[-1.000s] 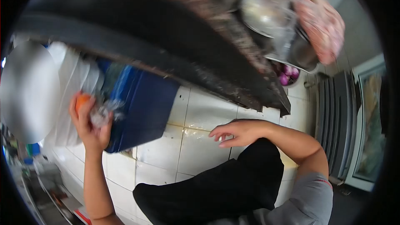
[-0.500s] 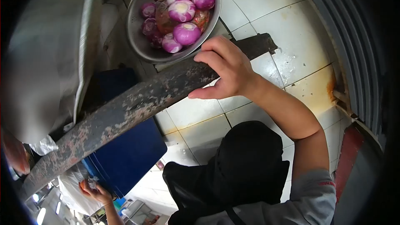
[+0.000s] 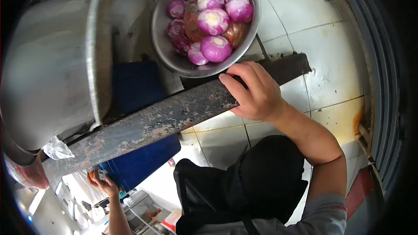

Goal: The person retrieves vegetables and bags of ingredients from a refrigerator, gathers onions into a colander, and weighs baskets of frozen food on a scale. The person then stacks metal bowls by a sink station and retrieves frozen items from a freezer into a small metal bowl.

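My right hand (image 3: 257,92) is closed over a dark, chipped metal bar (image 3: 174,113), fingers curled over its upper edge and thumb mostly hidden below. Just beyond those fingers, a perforated metal colander (image 3: 158,39) holds several peeled red onions (image 3: 216,48) and a clear bag with reddish contents (image 3: 191,25). At lower left, my left hand (image 3: 104,186) is closed around crumpled clear plastic (image 3: 102,174); a bit of orange shows at its fingertips. Beside it is a dark blue bin (image 3: 143,161), partly behind the bar.
A large metal pot (image 3: 48,69) fills the left side, with plastic film (image 3: 58,149) beneath its rim. White tiles (image 3: 322,48) lie under and beyond the bar. A ribbed grey panel (image 3: 370,61) runs along the right. Shelving (image 3: 148,209) stands at lower left.
The view has shifted, so the colander and bar sit further right. My right hand's fingers, spread with the thumb apart before, are now wrapped over the bar. My left hand still holds the plastic.
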